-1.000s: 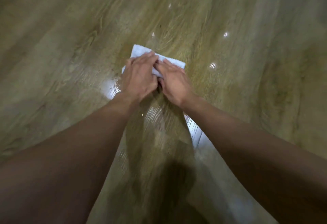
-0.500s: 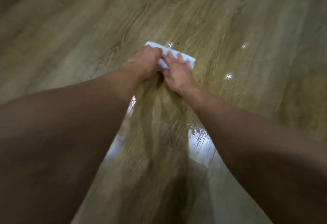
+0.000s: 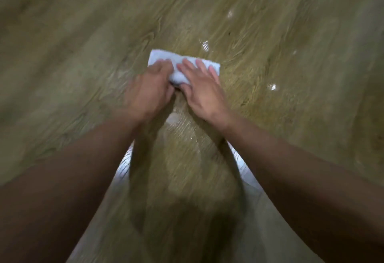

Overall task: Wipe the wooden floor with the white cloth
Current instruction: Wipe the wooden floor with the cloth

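Note:
A folded white cloth [image 3: 176, 63] lies flat on the wooden floor [image 3: 72, 65] in the middle of the head view. My left hand [image 3: 148, 90] presses on the cloth's left near part; its fingers are blurred and look bent over the edge. My right hand [image 3: 202, 88] lies on the cloth's right half with fingers straight and spread. Both hands cover the cloth's near edge.
The floor shows a wet, glossy streak [image 3: 187, 138] between my forearms, with bright reflections at both sides. Small shiny spots [image 3: 204, 45] lie beyond and right of the cloth. Nothing else stands on the boards in view.
The cloth and both hands slid away from me, then came back a little. My right fingers have spread flatter across the cloth.

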Demonstrator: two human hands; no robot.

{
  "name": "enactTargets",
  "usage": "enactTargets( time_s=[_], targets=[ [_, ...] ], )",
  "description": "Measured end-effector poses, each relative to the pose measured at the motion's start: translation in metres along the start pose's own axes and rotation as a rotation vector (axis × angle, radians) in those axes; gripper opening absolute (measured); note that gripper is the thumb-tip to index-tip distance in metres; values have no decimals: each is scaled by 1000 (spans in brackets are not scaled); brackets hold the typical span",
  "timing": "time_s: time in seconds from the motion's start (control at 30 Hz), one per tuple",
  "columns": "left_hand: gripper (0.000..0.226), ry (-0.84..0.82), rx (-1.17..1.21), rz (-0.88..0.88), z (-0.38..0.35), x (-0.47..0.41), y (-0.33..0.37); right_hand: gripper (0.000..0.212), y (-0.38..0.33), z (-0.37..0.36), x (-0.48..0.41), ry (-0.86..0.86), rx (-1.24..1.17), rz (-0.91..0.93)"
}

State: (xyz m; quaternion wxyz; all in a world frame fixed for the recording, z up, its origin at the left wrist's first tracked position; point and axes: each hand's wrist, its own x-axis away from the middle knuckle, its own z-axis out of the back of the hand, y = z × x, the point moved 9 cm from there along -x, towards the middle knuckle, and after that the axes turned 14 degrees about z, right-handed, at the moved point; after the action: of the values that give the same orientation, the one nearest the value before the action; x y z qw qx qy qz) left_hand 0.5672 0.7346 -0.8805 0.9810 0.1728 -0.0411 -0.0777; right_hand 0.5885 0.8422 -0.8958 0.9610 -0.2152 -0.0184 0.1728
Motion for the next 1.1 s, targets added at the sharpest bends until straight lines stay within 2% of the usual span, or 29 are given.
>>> enactTargets(
  time_s=[0.07, 0.13, 0.27, 0.37, 0.47, 0.6, 0.7, 0.8, 0.97, 1.1],
  targets=[
    [40, -1, -18, 62, 13, -23, -15, 51, -6, -5, -28, -33, 37, -51],
    [35, -2, -88, 36, 22, -25, -19, 54, -19, -12, -37, -45, 43, -59],
    [36, -6, -173, -226, 27, 29, -2, 52, -53, -18, 13, -26, 10, 95],
    [45, -31, -220, -309, 12, 79, 12, 47, -46, -14, 73, -20, -27, 169],
    [44, -80, -293, -273, -7, 104, 26, 43, -29, -7, 100, -52, 38, 187],
    [31, -150, -199, -134, 0, 51, 16, 44, -19, -2, 57, -71, 47, 64],
    [28, -229, -198, -82, 9, 24, 9, 47, -27, -5, 35, -143, 85, 47],
    [35, -322, -210, -148, 6, 49, 29, 48, -32, -6, 59, -183, 87, 127],
    [51, -227, -391, -393, -19, 125, 77, 49, -20, -3, 148, -170, 137, 181],
    [43, -228, -447, -360, -26, 107, 84, 55, -2, 5, 136, -169, 70, 182]
  ],
)
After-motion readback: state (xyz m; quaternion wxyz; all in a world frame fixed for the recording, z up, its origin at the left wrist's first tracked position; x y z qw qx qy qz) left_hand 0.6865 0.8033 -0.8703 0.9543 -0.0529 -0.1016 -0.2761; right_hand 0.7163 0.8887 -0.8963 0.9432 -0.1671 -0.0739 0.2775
